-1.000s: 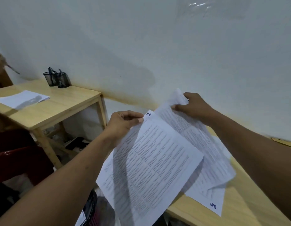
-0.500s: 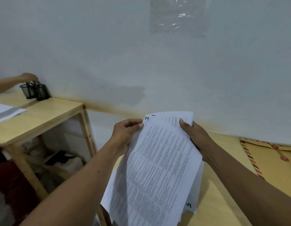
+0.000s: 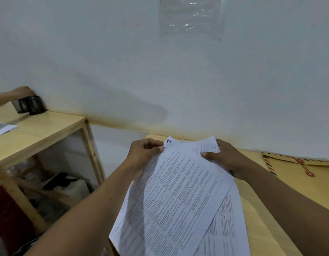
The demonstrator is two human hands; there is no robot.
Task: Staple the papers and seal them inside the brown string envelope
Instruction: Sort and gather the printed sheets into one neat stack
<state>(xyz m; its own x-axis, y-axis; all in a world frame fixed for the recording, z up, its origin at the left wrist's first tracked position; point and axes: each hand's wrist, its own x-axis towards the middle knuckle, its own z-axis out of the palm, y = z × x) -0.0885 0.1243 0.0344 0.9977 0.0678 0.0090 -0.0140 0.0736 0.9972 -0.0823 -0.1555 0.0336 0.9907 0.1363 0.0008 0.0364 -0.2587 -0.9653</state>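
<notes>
- While both hands hold the papers point(image 3: 178, 200) up over the left edge of the desk point(image 3: 252, 204), the head view, my only one, shows the sheets fanned rather than squared; one lower sheet juts out toward the near right.
- My left hand point(image 3: 144, 154) pinches the top sheet's far left corner between thumb and forefinger, just beside a handwritten numeral.
- My right hand point(image 3: 226, 157) grips the far right of the stack, thumb laid across the top; I take the fingers to be curled underneath, out of sight.
- The brown string envelope point(image 3: 296, 174) lies flat at the desk's far right, along the wall edge, its red string buttons facing up, well apart from the papers.
- I see no stapler anywhere in this view.
- At the left, a second table point(image 3: 40, 130) carries a dark pen holder point(image 3: 30, 106), with another person's hand point(image 3: 23, 91) on it.
- Risk, as I judge it: stapling now would lock the sheets crooked, because their edges do not line up.
- Second risk: freeing a hand to find a stapler leaves one grip on a loose fan, and a sheet could slide off past the left edge to the floor.
</notes>
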